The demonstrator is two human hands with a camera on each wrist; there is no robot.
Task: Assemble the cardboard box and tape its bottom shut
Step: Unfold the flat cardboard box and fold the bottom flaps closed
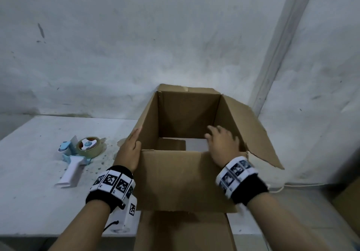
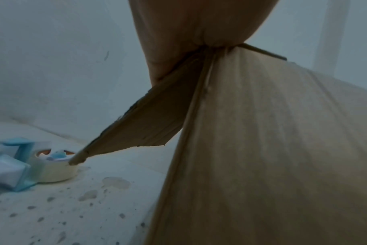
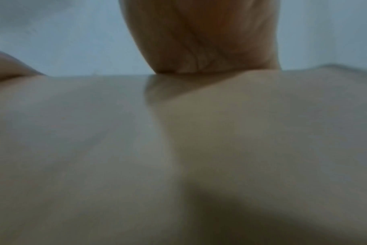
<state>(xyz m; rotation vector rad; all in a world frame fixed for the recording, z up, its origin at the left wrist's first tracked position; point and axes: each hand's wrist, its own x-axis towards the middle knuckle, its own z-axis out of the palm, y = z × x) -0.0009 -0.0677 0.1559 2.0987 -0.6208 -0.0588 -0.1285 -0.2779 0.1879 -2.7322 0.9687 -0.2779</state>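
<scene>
A brown cardboard box (image 1: 175,180) stands upright on the white table (image 1: 29,192), its top open and its flaps splayed outward. Down inside, one bottom flap (image 1: 171,143) lies partly folded, with white table showing beside it. My left hand (image 1: 129,147) presses with straight fingers against the outer left side at the near corner. In the left wrist view the left hand (image 2: 195,24) sits on the box (image 2: 272,149) corner. My right hand (image 1: 222,143) reaches over the near right corner into the box with its fingers spread. The right wrist view shows the right hand (image 3: 210,33) resting on blurred cardboard (image 3: 262,132).
A blue-and-white tape dispenser (image 1: 78,153) (image 2: 42,165) with a clear roll lies on the table left of the box. The wall stands close behind. The right flap (image 1: 253,130) sticks out sideways. More cardboard (image 1: 348,198) and a white cable (image 1: 292,184) lie at the lower right.
</scene>
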